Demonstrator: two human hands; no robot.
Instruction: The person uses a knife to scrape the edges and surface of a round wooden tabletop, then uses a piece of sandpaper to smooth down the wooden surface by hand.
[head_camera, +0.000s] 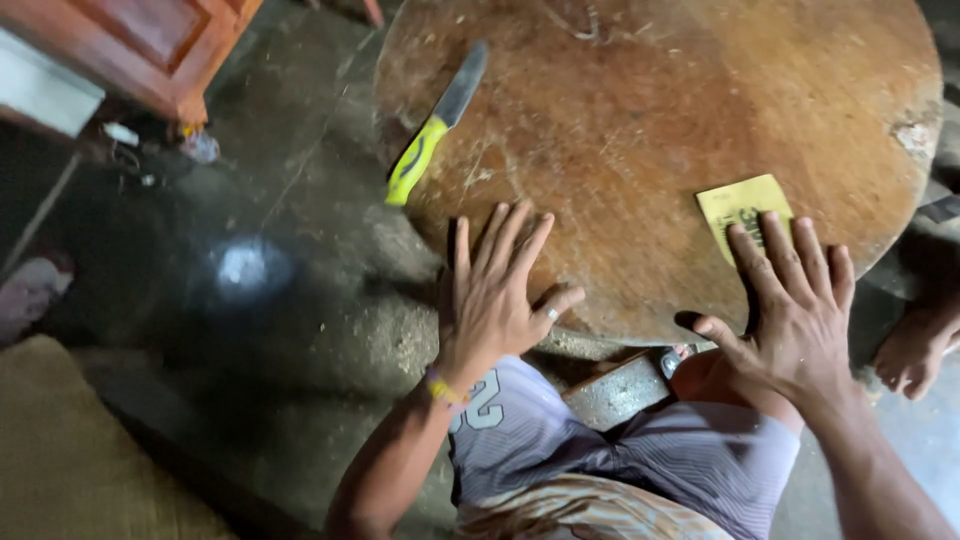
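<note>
Head view, left to right: a knife with a yellow-green handle and grey blade (436, 128) lies at the far left edge of the round, scratched brown wooden surface (640, 120). My left hand (497, 290) lies flat, fingers spread, grip released. My right hand (790, 300), grip released, presses its fingertips (762, 235) on a yellow sandpaper square (742, 208).

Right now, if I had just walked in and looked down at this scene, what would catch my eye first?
Probably the big round wooden tabletop, scratched and worn, filling the upper right. A knife with a bright yellow-green handle lies at its left edge, handle jutting past the rim. Nearer the viewer, the left hand rests flat with spread fingers on the wood, while the right hand presses its fingertips on a yellow piece of sandpaper.
</note>
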